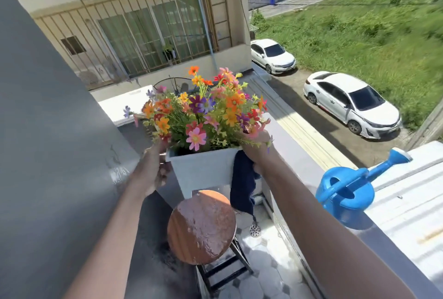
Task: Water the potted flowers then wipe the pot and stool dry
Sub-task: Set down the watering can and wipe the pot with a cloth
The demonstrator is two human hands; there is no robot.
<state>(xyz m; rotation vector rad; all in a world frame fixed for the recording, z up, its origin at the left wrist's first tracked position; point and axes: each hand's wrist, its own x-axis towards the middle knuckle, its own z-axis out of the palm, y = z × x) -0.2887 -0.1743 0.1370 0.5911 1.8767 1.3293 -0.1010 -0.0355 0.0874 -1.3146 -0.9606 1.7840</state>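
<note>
I hold a white square pot (203,169) full of colourful flowers (203,111) in the air above a round wooden stool (202,226). My left hand (155,166) grips the pot's left rim. My right hand (255,147) grips the right rim and also clutches a dark blue cloth (242,183), which hangs down beside the pot. The stool's seat glistens with water. A blue watering can (347,193) stands on the balcony ledge to the right, its spout pointing away.
A grey wall (48,130) closes the left side. The balcony ledge (299,154) runs along the right, with a metal roof and parked cars below. The tiled floor (263,274) has a small drain beside the stool.
</note>
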